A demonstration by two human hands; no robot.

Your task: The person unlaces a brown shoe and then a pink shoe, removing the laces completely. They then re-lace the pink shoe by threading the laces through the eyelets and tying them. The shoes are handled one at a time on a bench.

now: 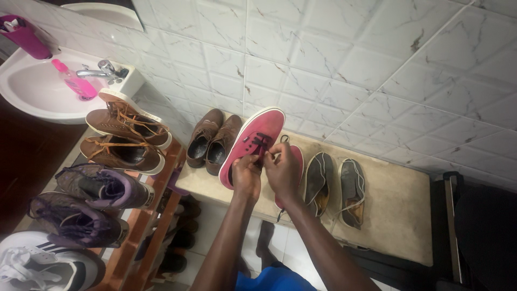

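Red sneaker [253, 141] tilted on bench [398, 215], toe toward wall; left hand [246, 175], right hand [284, 171] pinching its dark laces [260, 143].

The red shoe [253, 141] has a white edge and dark laces. It is tipped up on its side on the tan bench, with its toe pointing to the tiled wall and its open top facing us. The other red shoe [295, 161] lies just beside it, mostly hidden, with a dark lace hanging down.

Red sneaker [253, 143] (black laces), brown boots [125, 137], purple shoes [102, 187], white marbled tiles [344, 59]
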